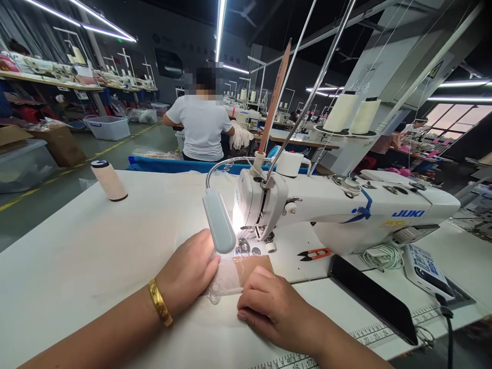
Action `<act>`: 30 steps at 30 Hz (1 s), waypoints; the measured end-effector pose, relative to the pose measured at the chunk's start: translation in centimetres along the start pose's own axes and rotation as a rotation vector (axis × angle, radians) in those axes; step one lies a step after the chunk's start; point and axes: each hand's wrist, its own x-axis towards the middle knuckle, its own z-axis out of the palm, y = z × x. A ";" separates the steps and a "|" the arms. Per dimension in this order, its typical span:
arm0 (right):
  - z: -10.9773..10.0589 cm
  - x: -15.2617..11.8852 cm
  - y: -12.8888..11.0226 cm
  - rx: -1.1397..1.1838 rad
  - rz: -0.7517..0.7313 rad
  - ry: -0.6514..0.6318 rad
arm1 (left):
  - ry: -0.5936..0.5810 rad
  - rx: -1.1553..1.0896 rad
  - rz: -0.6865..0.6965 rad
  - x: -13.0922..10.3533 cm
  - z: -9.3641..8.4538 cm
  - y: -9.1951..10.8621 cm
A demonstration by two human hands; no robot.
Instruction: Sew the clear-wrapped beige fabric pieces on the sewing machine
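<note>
In front of the needle area of a white sewing machine (255, 205) lies a small sheer white piece of fabric (225, 277) with a tan piece (246, 265) along its right side. My left hand (190, 264), with a gold bracelet on its wrist, is closed on the left edge of the sheer fabric; the lamp head partly covers its fingertips. My right hand (267, 302) has its fingers curled over the tan piece's lower right part, beside a narrow white edge. A grey lamp (219, 221) on a bent metal neck lights the spot.
Orange-handled thread snips (314, 254), a black phone (372, 297), a coiled cable (383, 256) and a white device (428, 271) lie to the right. A thread cone (109, 180) stands at the back left. A person in a white shirt (205, 125) works beyond the table.
</note>
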 end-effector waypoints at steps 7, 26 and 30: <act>0.2 -0.3 0.1 -0.021 -0.006 -0.012 | -0.030 0.158 0.275 -0.5 0.5 0.8; -0.3 -0.3 -0.5 0.111 -0.084 -0.074 | -0.147 0.207 0.243 -1.2 0.7 0.7; -0.4 -0.1 -0.1 0.151 0.007 0.004 | -0.165 0.218 0.239 -1.3 0.9 0.6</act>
